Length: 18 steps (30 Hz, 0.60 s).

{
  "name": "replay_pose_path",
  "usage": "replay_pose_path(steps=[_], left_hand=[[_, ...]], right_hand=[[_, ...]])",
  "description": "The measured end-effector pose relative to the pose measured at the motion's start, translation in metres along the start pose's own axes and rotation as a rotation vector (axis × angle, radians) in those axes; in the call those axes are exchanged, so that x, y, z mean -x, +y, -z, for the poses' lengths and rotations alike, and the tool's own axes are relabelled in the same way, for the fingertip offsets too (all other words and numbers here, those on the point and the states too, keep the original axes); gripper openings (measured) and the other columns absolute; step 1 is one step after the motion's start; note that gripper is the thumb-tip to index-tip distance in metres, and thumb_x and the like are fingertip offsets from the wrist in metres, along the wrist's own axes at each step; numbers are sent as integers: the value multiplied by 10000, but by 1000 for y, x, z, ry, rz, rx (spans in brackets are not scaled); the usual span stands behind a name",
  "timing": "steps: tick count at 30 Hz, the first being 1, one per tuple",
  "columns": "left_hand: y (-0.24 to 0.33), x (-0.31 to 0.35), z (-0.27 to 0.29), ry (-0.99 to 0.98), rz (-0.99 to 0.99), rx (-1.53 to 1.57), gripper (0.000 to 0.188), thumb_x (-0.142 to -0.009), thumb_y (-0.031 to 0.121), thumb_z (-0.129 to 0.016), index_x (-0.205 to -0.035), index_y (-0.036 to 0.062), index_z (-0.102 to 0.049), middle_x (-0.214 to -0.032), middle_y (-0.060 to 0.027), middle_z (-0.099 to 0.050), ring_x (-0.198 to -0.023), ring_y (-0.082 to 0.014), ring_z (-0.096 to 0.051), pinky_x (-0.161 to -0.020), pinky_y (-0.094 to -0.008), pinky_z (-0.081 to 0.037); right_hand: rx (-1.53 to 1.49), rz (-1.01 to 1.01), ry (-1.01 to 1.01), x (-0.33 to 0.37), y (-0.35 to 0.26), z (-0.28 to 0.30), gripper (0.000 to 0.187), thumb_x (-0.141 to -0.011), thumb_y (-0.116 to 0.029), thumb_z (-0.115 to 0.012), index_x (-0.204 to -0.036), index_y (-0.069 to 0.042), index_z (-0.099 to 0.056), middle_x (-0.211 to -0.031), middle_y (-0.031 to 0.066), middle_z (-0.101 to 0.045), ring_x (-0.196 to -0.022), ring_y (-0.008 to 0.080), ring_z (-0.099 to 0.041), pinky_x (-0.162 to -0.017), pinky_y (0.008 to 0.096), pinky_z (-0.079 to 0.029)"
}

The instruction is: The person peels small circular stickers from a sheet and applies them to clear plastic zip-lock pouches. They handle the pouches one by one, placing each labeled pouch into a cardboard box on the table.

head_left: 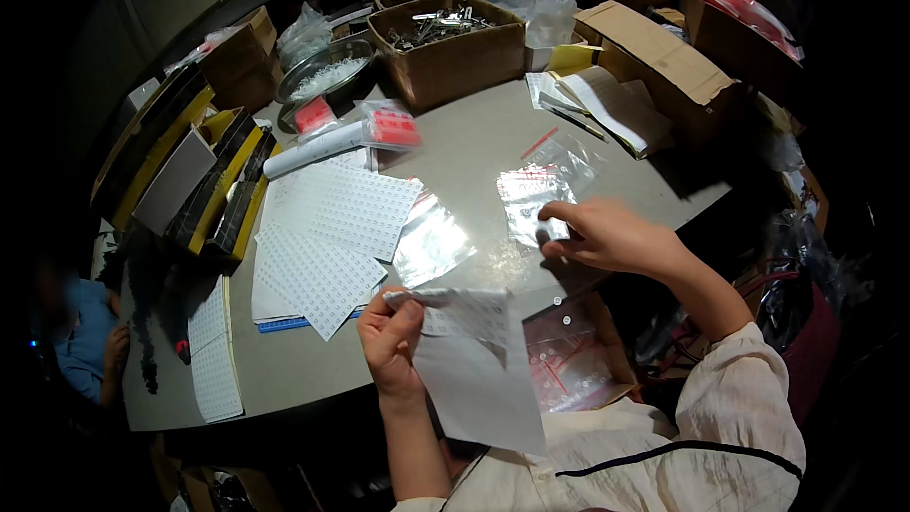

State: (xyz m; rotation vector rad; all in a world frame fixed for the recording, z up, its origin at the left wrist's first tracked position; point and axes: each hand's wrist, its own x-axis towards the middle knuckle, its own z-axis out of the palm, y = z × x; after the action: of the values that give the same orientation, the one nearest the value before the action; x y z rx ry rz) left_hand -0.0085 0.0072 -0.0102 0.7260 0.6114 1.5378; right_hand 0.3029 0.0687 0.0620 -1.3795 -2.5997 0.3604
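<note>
My left hand is closed on the upper edge of a white label sheet, which hangs over the table's front edge. Rows of small printed marks show along the sheet's folded top. To the right, my right hand hovers over or touches a small pile of clear zip bags. Its thumb and forefinger are bent with a gap between them; nothing held shows there, though the fingertips are slightly blurred. Just below that hand, small round white stickers lie near the front edge, above an open box of clear bags.
Several label sheets and a clear bag lie left of centre. A carton of metal parts, a bowl of white pieces and black-yellow boxes stand behind. An open notebook is at the right. Another person's arm shows far left.
</note>
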Motion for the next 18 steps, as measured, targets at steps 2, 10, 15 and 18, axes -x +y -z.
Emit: replay_pose_path(steps=[2, 10, 15, 18], left_hand=[[-3, -3, -4, 36, -18, 163, 120, -912, 44, -666, -1014, -19, -661, -931, -110, -731, -850, -162, -681, -843, -279, -543], [1, -1, -12, 25, 7, 102, 110, -903, 29, -670, -1001, -21, -666, -852, -52, -678, -729, -94, -585, -731, -215, -460], [1, -4, 0, -31, 29, 69, 64, -935, 22, -656, -994, -2, -664, -898, -61, -709, -651, -62, -567, -662, -191, -464], [-1, -2, -7, 22, -15, -20, 57, -934, 20, -652, -985, -1, -664, -886, -50, -707, -592, -34, -504, -613, -158, -414]], right_hand=[[128, -58, -23, 5, -2, -1, 386, -943, -396, -705, -1176, -90, -683, -693, 162, -661, -669, 391, -662, -611, 479, -491], [-125, 39, -209, 27, -16, 19, 344, -966, -371, -687, -1091, -51, -716, -752, 145, -664, -712, 328, -663, -645, 429, -490], [-279, 108, -92, 11, 7, 8, 197, -914, -135, -675, -1055, -8, -620, -886, 146, -657, -797, 313, -647, -731, 410, -511], [-167, 22, -137, 11, -4, 0, 199, -895, -104, -667, -1056, -8, -601, -898, 159, -663, -826, 361, -650, -742, 438, -510]])
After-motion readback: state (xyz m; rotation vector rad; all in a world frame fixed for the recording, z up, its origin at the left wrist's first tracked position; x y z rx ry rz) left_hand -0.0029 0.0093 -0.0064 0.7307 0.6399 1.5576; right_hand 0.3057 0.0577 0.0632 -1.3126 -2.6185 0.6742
